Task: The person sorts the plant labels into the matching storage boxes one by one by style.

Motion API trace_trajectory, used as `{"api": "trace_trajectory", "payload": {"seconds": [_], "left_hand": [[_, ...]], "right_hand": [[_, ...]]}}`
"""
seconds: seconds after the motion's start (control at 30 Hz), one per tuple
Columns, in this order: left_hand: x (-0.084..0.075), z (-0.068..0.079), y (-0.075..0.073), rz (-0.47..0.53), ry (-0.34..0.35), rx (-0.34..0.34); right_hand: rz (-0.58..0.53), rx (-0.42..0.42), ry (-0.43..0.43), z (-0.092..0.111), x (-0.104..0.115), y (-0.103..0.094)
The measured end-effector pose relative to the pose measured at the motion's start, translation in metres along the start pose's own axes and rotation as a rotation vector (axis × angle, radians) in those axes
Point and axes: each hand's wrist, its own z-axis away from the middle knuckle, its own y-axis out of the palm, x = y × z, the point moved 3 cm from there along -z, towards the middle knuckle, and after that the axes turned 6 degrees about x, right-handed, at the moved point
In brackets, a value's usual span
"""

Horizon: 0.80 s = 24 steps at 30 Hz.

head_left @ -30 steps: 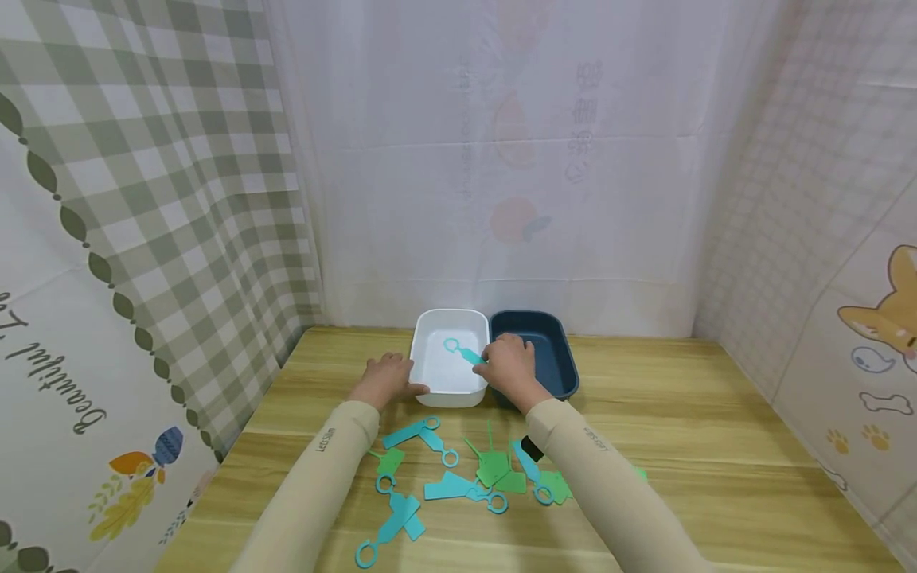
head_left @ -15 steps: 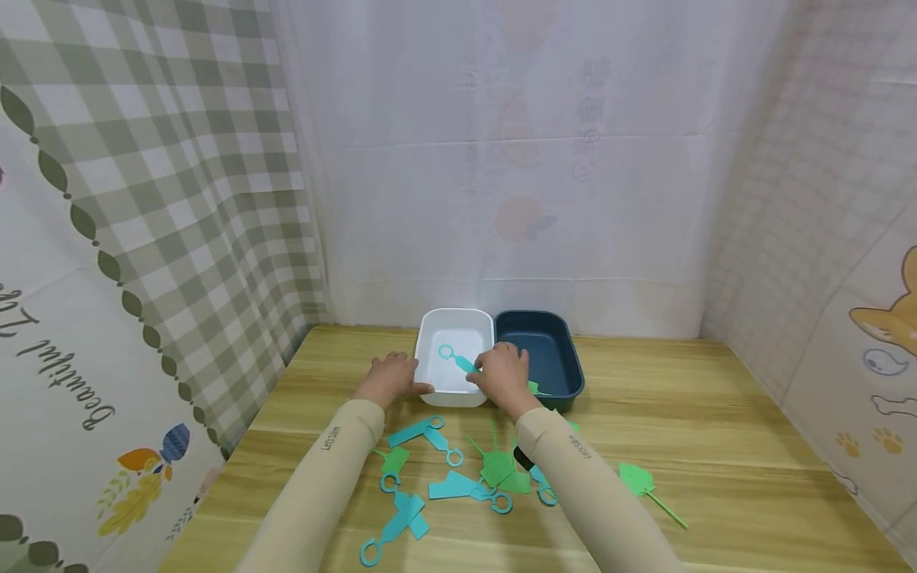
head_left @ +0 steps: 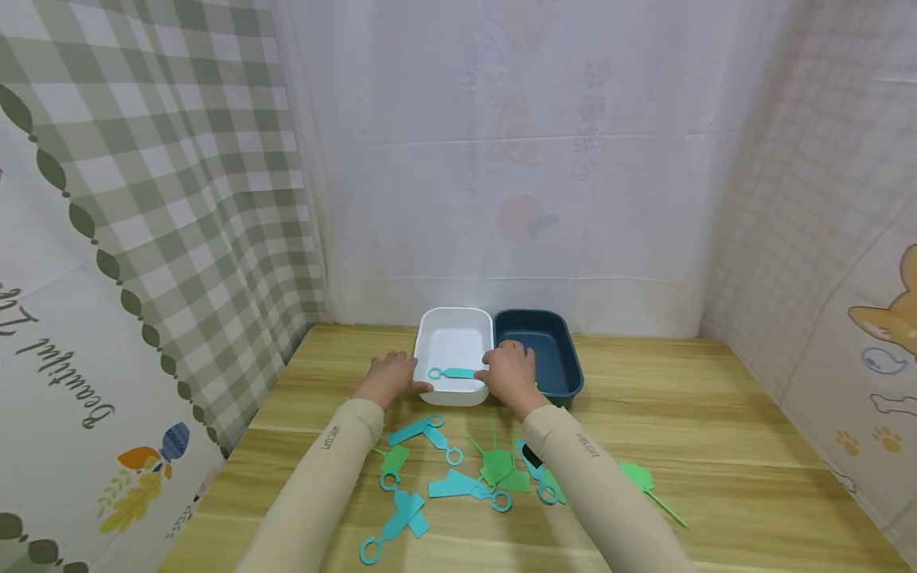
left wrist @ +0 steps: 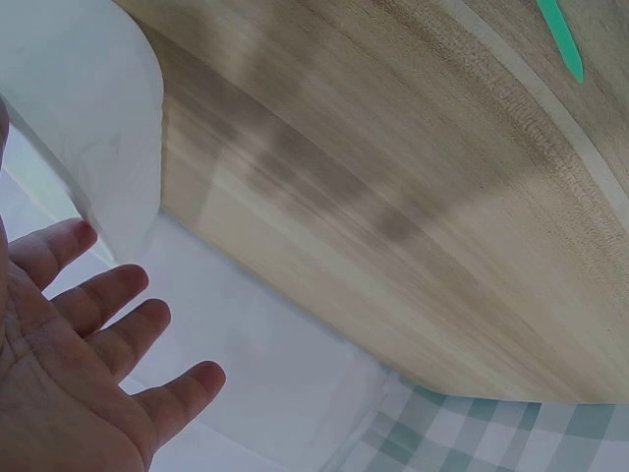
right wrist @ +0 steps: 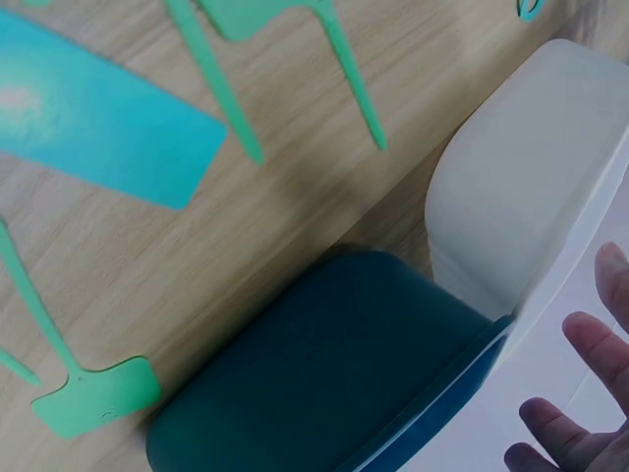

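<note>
A blue plastic tag with a ring end (head_left: 453,373) lies level over the inside of the white box (head_left: 454,322). My right hand (head_left: 510,374) is over the side where the two boxes meet, its thumb close to the tag's plain end. Its fingers (right wrist: 595,349) are spread in the right wrist view, with no tag visible among them. My left hand (head_left: 390,378) rests at the white box's left side, thumb along the front corner. In the left wrist view its fingers (left wrist: 128,334) are loose and spread beside the box wall.
A dark blue box (head_left: 548,338) stands right of the white one, a bit of green inside partly hidden by my wrist. Several blue ring tags (head_left: 454,485) and green stake labels (head_left: 496,467) lie nearer on the wooden table. Another green label (head_left: 636,476) lies right of my forearm.
The blue tag has swung from slanted to level, its ring now lower and further left. My right hand has shifted slightly right, away from it. The left hand has stayed put.
</note>
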Motion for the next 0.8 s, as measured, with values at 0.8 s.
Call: {"api": "trace_trajectory", "payload": {"seconds": [0.8], "left_hand": [[-0.003, 0.002, -0.003, 0.002, 0.005, 0.022]], "right_hand": [[0.034, 0.026, -0.168, 0.020, -0.040, -0.017]]}}
